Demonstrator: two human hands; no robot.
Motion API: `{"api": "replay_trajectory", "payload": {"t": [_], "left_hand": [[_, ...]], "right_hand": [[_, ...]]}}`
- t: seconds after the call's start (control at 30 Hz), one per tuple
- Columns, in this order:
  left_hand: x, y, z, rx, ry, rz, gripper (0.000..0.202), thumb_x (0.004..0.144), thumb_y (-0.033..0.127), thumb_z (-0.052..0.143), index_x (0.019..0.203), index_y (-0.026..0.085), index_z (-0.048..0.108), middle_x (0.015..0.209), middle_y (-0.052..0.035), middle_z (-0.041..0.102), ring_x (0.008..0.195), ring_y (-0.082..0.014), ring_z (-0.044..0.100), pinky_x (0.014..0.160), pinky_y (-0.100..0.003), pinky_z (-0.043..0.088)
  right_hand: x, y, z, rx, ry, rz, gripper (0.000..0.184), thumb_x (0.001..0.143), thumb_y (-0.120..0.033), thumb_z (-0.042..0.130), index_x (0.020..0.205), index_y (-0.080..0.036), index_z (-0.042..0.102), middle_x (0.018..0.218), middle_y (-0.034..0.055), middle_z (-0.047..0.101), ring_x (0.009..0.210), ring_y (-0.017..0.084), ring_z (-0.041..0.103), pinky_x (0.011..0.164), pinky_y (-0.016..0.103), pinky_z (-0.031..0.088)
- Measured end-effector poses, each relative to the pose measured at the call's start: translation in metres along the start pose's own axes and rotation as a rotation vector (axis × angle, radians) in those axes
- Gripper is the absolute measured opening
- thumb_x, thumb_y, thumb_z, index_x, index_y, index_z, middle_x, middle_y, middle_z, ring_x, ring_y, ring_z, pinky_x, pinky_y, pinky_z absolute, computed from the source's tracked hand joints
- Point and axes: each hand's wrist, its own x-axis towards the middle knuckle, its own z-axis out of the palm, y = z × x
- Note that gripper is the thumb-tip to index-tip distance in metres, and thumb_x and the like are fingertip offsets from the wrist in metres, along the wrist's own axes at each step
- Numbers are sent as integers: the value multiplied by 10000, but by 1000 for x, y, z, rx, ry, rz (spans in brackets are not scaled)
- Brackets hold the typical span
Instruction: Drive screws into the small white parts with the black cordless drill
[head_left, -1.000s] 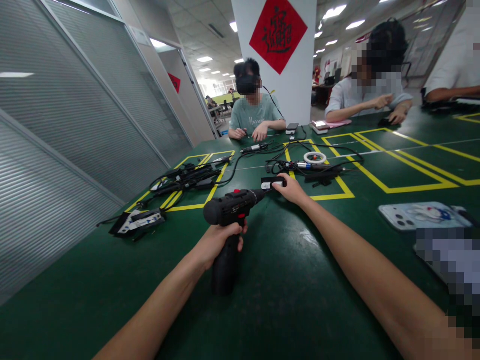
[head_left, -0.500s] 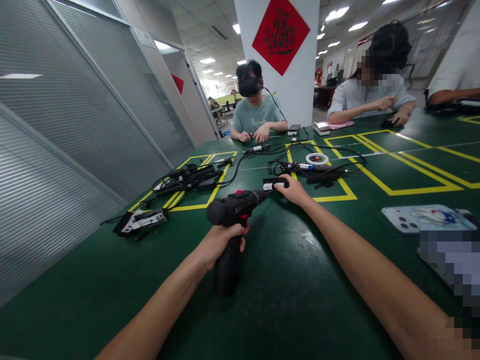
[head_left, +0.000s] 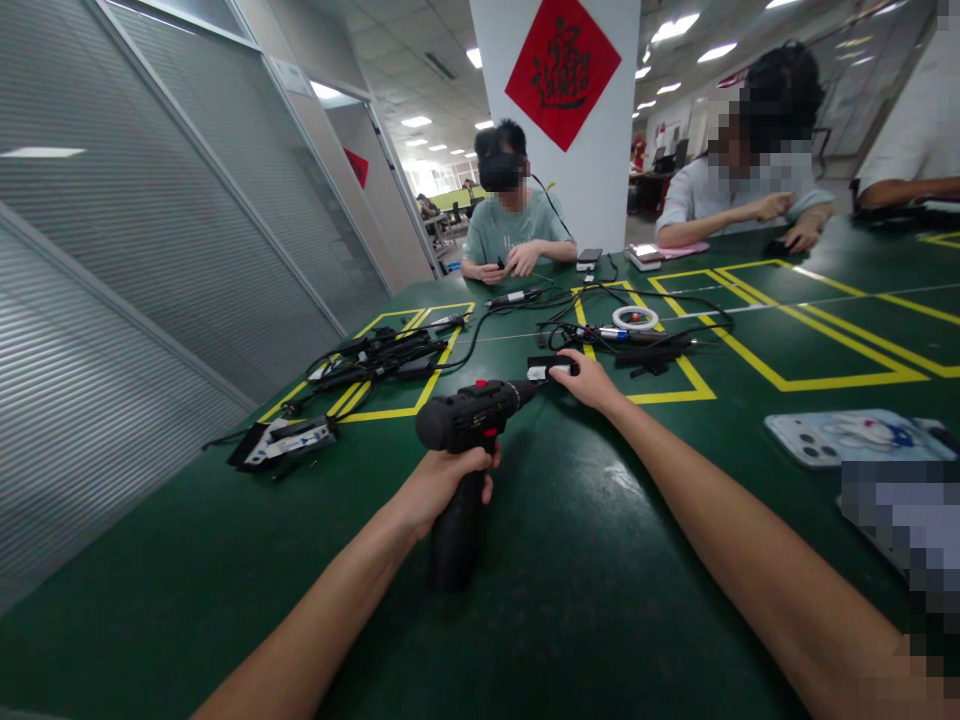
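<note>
Left hand (head_left: 459, 475) wrapped round handle of drill (head_left: 472, 415), nose aimed forward at small black-and-white block (head_left: 546, 369) on table (head_left: 600, 580). Right hand (head_left: 589, 380) pinching block's right end, probably steadying it, fingers kept off drill side. Contact: can't tell. Cable pile (head_left: 382, 355) left, phone (head_left: 847, 438) right, leaving middle for working, I'd guess.

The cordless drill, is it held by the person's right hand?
No, the left hand grips the cordless drill by its handle.
</note>
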Motion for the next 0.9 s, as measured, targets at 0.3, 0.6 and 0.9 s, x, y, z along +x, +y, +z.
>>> {"api": "replay_trajectory", "payload": {"t": [0.3,0.6,0.9], "left_hand": [[0,-1,-1,5,-14,2,166,742,230,579,877,134,585,829,-23,597,511,-101,552,523,-245,418],[0,0,0,1,-10,13,165,733,214,568,879,138,567,800,-18,583,497,-109,549,519,-255,417],[0,1,1,1,-4,6,183,720,222,581,881,133,577,808,-24,592,498,-113,550,520,-259,421]], "right_hand": [[1,0,0,12,-7,2,408,810,-407,610,1162,-201,619,1101,73,665,950,207,626,906,356,469],[1,0,0,0,-1,4,423,804,-407,619,1166,-188,621,1061,76,675,929,206,627,896,354,473],[0,-1,0,3,-1,4,419,807,-416,612,1166,-200,621,1073,69,674,930,205,629,889,349,477]]}}
